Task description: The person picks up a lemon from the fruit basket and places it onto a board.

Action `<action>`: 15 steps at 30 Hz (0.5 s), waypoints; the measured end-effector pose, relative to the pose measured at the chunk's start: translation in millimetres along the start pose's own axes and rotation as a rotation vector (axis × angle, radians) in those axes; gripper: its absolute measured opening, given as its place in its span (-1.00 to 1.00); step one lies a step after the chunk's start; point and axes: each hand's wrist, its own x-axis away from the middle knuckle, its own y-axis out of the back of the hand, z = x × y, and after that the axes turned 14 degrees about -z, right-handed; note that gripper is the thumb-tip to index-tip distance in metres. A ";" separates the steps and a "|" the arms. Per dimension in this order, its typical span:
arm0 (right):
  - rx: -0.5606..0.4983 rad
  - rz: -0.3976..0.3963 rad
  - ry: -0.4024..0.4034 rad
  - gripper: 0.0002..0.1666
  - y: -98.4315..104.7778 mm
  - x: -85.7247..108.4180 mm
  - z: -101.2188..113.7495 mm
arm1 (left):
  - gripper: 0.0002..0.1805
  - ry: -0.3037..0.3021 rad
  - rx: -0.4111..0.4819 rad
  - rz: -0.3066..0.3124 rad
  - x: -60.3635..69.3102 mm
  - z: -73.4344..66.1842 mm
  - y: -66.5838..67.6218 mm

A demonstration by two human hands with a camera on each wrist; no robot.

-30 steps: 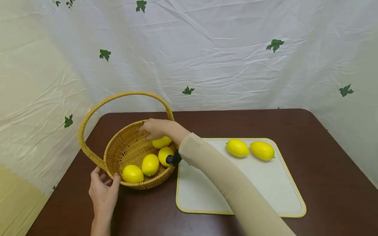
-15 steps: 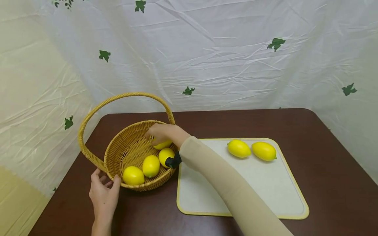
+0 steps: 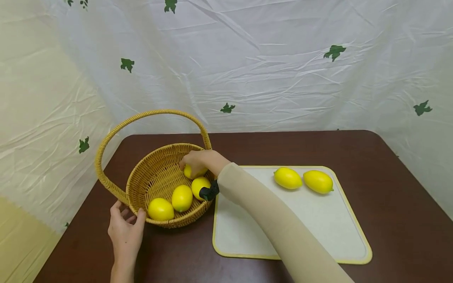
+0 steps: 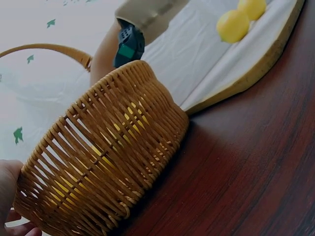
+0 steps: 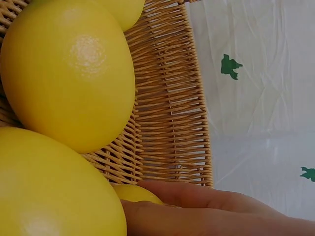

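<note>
A round wicker basket (image 3: 155, 169) with a tall arched handle stands at the left of the table. My left hand (image 3: 125, 236) holds its near-left rim by the handle's foot, thumb on the rim and fingers against the outer wall. Inside the basket, at its far right, my right hand (image 3: 199, 161) grips a lemon (image 3: 189, 171), partly hidden by the fingers. Along the near side of the basket lie a left lemon (image 3: 161, 209), a middle lemon (image 3: 182, 198) and a right lemon (image 3: 200, 188). In the right wrist view, my right hand (image 5: 206, 211) reaches past large close lemons (image 5: 69, 73).
To the right of the basket lies a white mat (image 3: 283, 220) with a yellow border. Two lemons, one left (image 3: 288, 178) and one right (image 3: 318, 181), rest near its far edge. A white cloth (image 3: 265, 78) with green leaf shapes hangs behind the dark table (image 3: 389, 220).
The right hand has moved from beyond the far-right lemon to the right and down onto it, its fingers now around it. The left hand stays at the rim.
</note>
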 end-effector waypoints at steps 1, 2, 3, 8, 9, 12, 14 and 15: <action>0.003 0.004 0.000 -0.41 0.2 -0.1 -0.1 | -0.38 -0.001 0.000 0.001 -0.2 0.0 0.0; 0.006 0.006 0.002 -0.40 0.4 -0.3 -0.1 | -0.38 -0.002 0.000 0.003 -0.4 0.1 0.1; 0.006 0.008 0.004 -0.39 0.4 -0.5 -0.2 | -0.38 -0.002 0.000 0.004 -0.5 0.2 0.1; 0.002 0.008 0.014 -0.39 -0.2 -1.4 -1.4 | -0.37 0.002 -0.008 0.012 -0.5 -0.5 0.4; 0.000 0.007 0.017 -0.39 -0.3 -1.5 -1.5 | -0.37 0.004 -0.011 0.014 -0.4 -0.8 0.4; 0.000 0.006 0.026 -0.40 0.0 -1.0 -1.4 | -0.37 0.006 -0.006 0.019 -0.3 -1.2 0.4; 0.001 0.005 0.031 -0.40 0.7 -0.2 -0.8 | -0.36 0.009 -0.003 0.021 -0.2 -1.1 0.5; 0.000 0.003 0.034 -0.40 1.2 0.2 -0.3 | -0.36 0.008 -0.003 0.021 -0.3 -1.0 0.6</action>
